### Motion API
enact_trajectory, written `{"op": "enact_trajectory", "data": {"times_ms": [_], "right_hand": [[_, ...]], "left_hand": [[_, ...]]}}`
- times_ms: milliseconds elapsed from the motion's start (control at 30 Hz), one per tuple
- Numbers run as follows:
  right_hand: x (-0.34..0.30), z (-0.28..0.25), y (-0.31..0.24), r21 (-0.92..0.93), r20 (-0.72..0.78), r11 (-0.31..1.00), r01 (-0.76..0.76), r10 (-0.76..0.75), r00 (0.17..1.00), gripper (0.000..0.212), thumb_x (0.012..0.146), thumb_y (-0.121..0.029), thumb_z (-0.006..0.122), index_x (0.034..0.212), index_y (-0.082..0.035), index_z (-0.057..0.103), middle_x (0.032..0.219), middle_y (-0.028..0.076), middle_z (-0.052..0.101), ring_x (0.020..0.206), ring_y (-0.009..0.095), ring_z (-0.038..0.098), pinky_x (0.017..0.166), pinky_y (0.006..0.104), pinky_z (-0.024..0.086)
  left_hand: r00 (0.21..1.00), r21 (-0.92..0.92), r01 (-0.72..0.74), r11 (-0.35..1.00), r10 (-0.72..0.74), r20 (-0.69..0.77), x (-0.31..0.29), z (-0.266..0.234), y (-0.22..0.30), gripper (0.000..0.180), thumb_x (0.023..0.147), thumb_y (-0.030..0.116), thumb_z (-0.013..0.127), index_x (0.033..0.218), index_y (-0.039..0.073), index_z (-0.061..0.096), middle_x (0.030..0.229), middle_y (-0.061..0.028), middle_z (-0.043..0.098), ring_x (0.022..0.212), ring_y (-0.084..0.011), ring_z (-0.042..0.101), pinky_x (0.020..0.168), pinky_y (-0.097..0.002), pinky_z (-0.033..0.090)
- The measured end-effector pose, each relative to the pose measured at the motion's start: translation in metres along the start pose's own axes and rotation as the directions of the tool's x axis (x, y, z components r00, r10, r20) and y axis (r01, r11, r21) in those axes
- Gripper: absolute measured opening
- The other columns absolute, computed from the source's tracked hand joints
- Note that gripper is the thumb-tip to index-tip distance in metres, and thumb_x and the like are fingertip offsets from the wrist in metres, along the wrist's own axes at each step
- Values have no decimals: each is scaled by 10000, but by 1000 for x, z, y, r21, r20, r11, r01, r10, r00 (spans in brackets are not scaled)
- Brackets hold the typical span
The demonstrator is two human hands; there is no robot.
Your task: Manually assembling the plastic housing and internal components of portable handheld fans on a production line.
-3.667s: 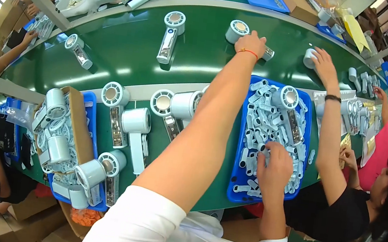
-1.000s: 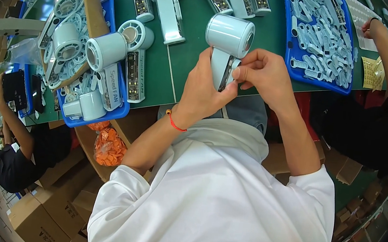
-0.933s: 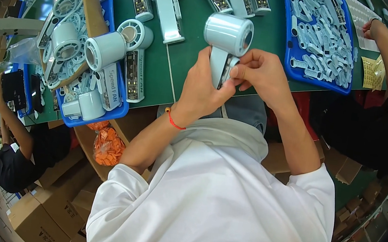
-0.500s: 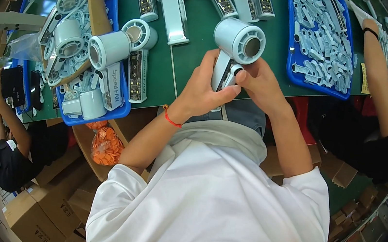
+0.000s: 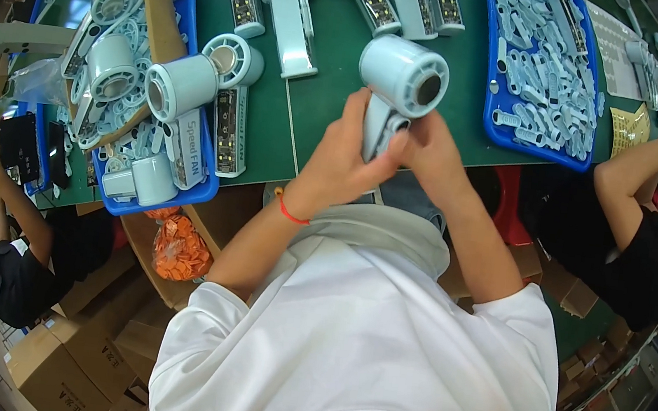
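A pale blue handheld fan (image 5: 400,73) is held up in front of me over the table's near edge, its round head away from me and its handle toward me. My left hand (image 5: 349,146) wraps the handle from the left, thumb laid across it. From the other side my right hand (image 5: 432,146) grips the handle, with its fingertips partly hidden behind the fan and my left thumb. A small part on the handle lies between the two thumbs; its details are too small to make out.
Several similar fans, some with circuit boards showing, lie on the green table (image 5: 320,113). A blue tray (image 5: 486,114) at right holds many small pale parts. Another blue tray (image 5: 210,190) at left holds fan parts and a cardboard box. Co-workers sit on both sides.
The fan has turned slightly in my hands, and my left hand has tilted. At right, the co-worker's arm has drawn back toward their body, uncovering a white tray and a yellow sheet.
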State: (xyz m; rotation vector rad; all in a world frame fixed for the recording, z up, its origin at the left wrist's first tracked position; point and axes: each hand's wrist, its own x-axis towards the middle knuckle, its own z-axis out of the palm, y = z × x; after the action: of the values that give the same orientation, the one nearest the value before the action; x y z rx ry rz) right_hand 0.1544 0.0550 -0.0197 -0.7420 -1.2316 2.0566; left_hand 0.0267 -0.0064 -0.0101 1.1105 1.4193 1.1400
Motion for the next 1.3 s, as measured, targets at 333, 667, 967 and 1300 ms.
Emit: {"op": "enact_trajectory", "data": {"times_ms": [333,667,967,1300], "right_hand": [[5,-20,9,-640,24,659,395,-497,867,350,694,-110,680,1016,-99,544,969,59,584,914,242,564,880,368,403],[15,-19,22,-710,381,486,510,-344,858,552,610,30,635,1144,-30,510,982,108,571,915,291,558,788,384,438],[-17,-32,-26,-889,453,34,456,-77,888,670,591,-36,734,1218,-75,503,1154,87,534,1096,283,492,953,413,352],[-26,-40,-7,-854,384,219,471,-347,856,608,566,-1,747,1143,-76,572,1138,83,557,1028,275,525,897,363,411]], "left_hand": [[922,133,-300,945,322,-212,-26,-11,-43,426,781,-27,565,1193,-22,458,1031,-120,517,839,-182,556,747,-267,461],[223,375,-914,154,964,146,-43,23,13,174,656,58,640,828,87,633,708,-35,561,611,-185,544,534,-288,443],[875,892,-317,323,463,144,-32,11,10,652,617,247,755,1190,50,512,1106,-77,528,1048,-274,479,911,-469,348],[842,954,-217,208,534,75,-26,21,-3,501,613,238,749,1043,39,586,916,-45,543,924,-243,503,765,-421,386]]}}
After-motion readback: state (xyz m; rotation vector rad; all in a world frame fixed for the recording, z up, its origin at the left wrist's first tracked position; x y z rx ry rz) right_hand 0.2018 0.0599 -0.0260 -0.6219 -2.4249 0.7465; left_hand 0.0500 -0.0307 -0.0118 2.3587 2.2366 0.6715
